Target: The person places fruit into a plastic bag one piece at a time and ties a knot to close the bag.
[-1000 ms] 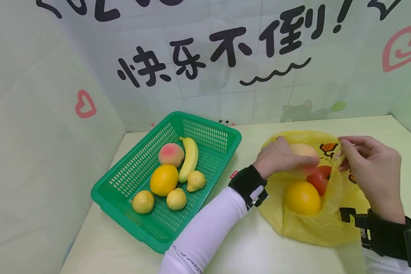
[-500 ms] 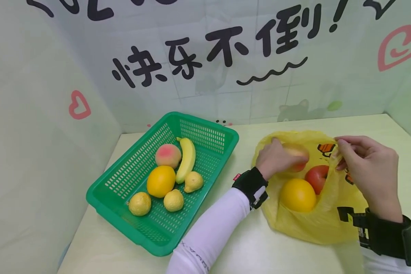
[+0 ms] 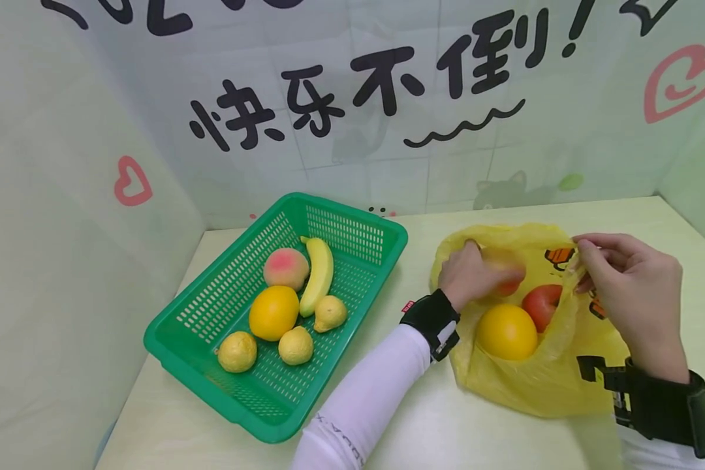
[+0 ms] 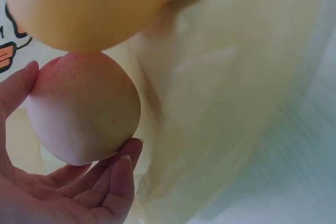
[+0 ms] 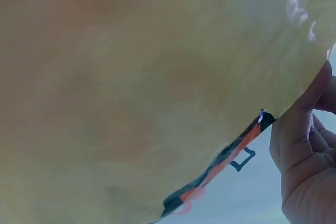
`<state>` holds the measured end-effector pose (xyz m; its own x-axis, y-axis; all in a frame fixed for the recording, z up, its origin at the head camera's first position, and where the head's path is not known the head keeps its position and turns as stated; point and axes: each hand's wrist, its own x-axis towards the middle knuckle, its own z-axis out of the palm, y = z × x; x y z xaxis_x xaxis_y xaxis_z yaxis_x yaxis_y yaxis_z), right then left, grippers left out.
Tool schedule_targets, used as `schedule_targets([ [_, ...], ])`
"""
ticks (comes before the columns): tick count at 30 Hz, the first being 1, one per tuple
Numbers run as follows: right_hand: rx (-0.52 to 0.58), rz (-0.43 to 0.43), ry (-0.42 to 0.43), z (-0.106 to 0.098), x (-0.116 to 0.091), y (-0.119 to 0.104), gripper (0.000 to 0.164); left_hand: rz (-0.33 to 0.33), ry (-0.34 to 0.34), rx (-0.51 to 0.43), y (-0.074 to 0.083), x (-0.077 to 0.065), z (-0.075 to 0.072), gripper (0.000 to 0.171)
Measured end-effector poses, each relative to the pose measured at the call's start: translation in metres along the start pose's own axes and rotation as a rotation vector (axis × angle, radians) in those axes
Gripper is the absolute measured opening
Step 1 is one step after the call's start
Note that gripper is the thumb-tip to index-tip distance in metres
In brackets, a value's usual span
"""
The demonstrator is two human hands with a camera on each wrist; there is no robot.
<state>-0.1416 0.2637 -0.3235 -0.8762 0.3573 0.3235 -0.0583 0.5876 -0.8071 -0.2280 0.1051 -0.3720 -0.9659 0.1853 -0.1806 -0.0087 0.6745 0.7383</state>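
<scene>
My left hand (image 3: 470,277) reaches inside a yellow plastic bag (image 3: 540,395) and grips a peach (image 4: 84,111) between thumb and fingers. In the left wrist view the peach is pinkish at the top, just under a large orange (image 4: 84,9). Nearer the front of the bag, the head view has that orange (image 3: 506,331) beside a red apple (image 3: 542,307), partly covered by the bag's fold. At the bag's right rim, my right hand (image 3: 640,294) pinches the plastic between thumb and fingers and lifts it. The right wrist view is mostly filled by the bag.
A green perforated basket (image 3: 223,398) stands on the table to the left. It holds a peach (image 3: 286,268), a banana (image 3: 317,277), an orange-yellow fruit (image 3: 273,313) and several small yellow fruits (image 3: 237,352). Printed sheets form walls behind and at the sides.
Inside the bag, my left hand has lowered the peach and shifted slightly left. My right hand keeps its pinch on the bag rim. The head view has shifted a little.
</scene>
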Motion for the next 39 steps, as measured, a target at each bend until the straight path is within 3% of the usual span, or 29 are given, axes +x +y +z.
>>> schedule_targets([
  [5, 0.01, -0.005, -0.001, 0.001, -0.001, 0.001, 0.032, 0.012, -0.009, 0.052, -0.003, 0.001, 0.004, 0.075],
  [11, -0.009, 0.01, 0.014, 0.0, 0.0, 0.001, 0.033, 0.072, -0.039, 0.152, 0.0, -0.002, 0.006, 0.078],
  [19, -0.01, 0.029, 0.04, 0.0, -0.001, 0.003, 0.033, 0.11, -0.107, 0.167, 0.007, -0.007, 0.005, 0.069],
  [33, 0.006, 0.043, 0.03, 0.003, 0.001, 0.001, 0.034, 0.161, -0.111, 0.359, 0.009, -0.008, -0.006, 0.052],
  [39, 0.006, 0.044, 0.025, 0.002, 0.001, 0.003, 0.035, 0.137, -0.116, 0.455, 0.015, -0.015, -0.016, 0.04],
])
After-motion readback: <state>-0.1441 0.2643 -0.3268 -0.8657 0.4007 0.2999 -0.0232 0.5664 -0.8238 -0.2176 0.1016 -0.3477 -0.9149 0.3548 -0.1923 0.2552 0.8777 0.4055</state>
